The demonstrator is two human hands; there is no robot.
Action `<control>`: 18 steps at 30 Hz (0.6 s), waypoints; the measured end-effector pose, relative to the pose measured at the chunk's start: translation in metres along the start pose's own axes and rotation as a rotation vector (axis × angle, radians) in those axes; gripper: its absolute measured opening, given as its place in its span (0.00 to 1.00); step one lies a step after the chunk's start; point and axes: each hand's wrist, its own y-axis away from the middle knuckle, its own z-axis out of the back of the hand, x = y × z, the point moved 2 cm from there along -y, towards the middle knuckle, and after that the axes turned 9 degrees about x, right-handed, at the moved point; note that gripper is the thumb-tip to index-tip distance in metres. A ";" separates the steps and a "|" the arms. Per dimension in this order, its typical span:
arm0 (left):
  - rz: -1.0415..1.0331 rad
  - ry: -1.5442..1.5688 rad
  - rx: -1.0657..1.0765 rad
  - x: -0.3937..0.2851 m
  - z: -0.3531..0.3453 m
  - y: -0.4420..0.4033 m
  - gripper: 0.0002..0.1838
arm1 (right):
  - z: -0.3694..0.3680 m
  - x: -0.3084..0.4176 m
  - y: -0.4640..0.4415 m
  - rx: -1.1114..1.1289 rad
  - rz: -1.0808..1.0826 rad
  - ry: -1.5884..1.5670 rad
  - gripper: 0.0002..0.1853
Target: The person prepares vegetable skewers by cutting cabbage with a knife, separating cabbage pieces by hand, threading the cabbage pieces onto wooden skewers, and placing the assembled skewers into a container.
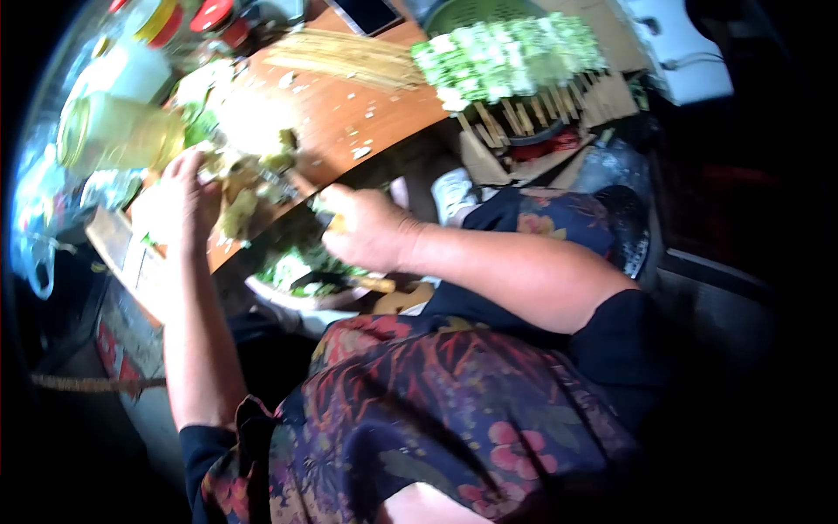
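Observation:
My left hand (179,205) is at the left of the wooden table (384,122), fingers curled beside a pile of yellow-green vegetable pieces (237,214). Glare hides what they hold, if anything. My right hand (371,227) is closed in a fist just off the table's near edge. A small yellowish thing shows at its fingers, too blurred to name. Between the hands, a greyish, blade-like shape (278,183) lies among the pieces. Below the right hand is a bowl (319,301) of chopped greens, with a wooden-handled tool (371,284) across it.
Pale green vegetable skewers (511,57) lie in a row over a green basket (471,13) at the back right. Loose sticks (345,57) and a phone (367,13) lie at the back. A jar of yellowish liquid (122,135) and red-lidded jars (214,16) stand left.

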 end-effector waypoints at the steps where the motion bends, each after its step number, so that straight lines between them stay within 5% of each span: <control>1: 0.338 0.512 -0.064 -0.027 0.004 0.008 0.12 | 0.006 0.002 0.009 0.039 -0.014 0.077 0.22; 5: 0.328 0.869 -0.108 -0.007 0.031 -0.003 0.10 | 0.007 -0.022 0.029 0.187 0.009 0.339 0.22; 11: 0.266 0.854 -0.038 -0.034 0.011 0.018 0.12 | 0.010 -0.038 0.036 0.408 -0.006 0.691 0.14; 18: 0.307 0.991 0.054 -0.050 -0.008 0.032 0.15 | 0.009 -0.070 0.021 0.410 -0.142 0.879 0.16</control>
